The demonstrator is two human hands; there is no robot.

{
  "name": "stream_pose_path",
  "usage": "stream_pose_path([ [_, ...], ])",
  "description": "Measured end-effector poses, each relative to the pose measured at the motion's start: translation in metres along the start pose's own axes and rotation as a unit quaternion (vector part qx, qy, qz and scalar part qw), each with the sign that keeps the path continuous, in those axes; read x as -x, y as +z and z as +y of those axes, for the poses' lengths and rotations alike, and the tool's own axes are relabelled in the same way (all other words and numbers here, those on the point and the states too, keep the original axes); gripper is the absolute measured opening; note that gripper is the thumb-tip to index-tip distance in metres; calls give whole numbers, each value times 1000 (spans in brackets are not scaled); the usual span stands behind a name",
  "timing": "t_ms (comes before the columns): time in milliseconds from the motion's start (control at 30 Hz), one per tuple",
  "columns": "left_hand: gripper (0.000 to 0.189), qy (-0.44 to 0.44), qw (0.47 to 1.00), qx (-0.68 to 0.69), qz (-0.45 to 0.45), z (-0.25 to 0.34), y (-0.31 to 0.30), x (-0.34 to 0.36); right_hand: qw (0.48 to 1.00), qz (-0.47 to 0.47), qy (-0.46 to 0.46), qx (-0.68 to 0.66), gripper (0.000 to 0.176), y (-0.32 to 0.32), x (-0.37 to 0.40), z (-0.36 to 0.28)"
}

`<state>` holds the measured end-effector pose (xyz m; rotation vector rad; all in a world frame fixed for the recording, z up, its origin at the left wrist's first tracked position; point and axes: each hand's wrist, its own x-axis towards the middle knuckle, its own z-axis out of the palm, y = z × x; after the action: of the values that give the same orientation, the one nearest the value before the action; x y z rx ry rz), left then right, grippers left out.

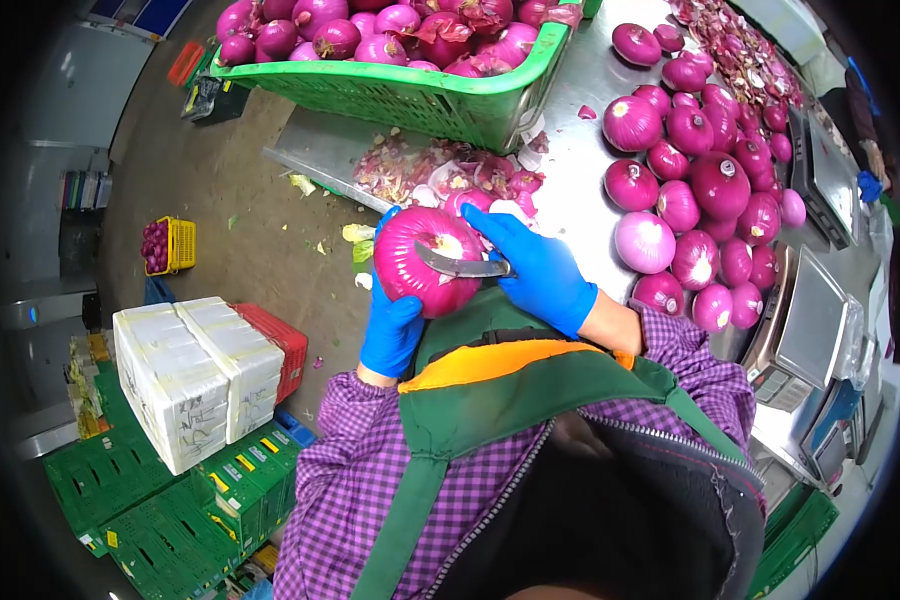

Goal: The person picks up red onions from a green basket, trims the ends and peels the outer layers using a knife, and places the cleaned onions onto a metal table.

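A large red onion (410, 265) is held by my left hand (391, 328), which wears a blue glove, its fingers wrapped round the far and near sides. My right hand (545, 268), also gloved in blue, grips a small curved knife (460, 267). The blade lies over the onion's pale end, its tip pointing left. Onion skins (400, 170) lie on the metal table (575, 180) just beyond my hands. Many peeled onions (692, 130) are heaped on the table to the right.
A green crate (440, 100) full of onions stands at the table's far edge. Scales (808, 315) are at the right. On the floor at left are white foam boxes (195, 375), green crates (170, 520) and a yellow basket (181, 245). Another person's hand shows at far right.
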<state>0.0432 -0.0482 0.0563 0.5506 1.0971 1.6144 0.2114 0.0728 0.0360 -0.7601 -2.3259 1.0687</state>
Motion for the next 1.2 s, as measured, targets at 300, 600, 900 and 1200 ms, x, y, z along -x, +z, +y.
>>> stream_pose_path([
  [300,103,-32,995,88,23,-18,-24,8,992,103,35,-69,56,-5,0,47],
  [600,112,95,971,-215,-47,-9,1,-17,936,-63,112,-328,22,-23,-26,-15],
  [900,108,106,943,-314,37,-27,-15,-23,945,-199,10,-257,21,-25,6,-5],
  [1200,105,19,996,-76,31,-26,5,-25,940,72,18,-333,28,11,-7,10],
])
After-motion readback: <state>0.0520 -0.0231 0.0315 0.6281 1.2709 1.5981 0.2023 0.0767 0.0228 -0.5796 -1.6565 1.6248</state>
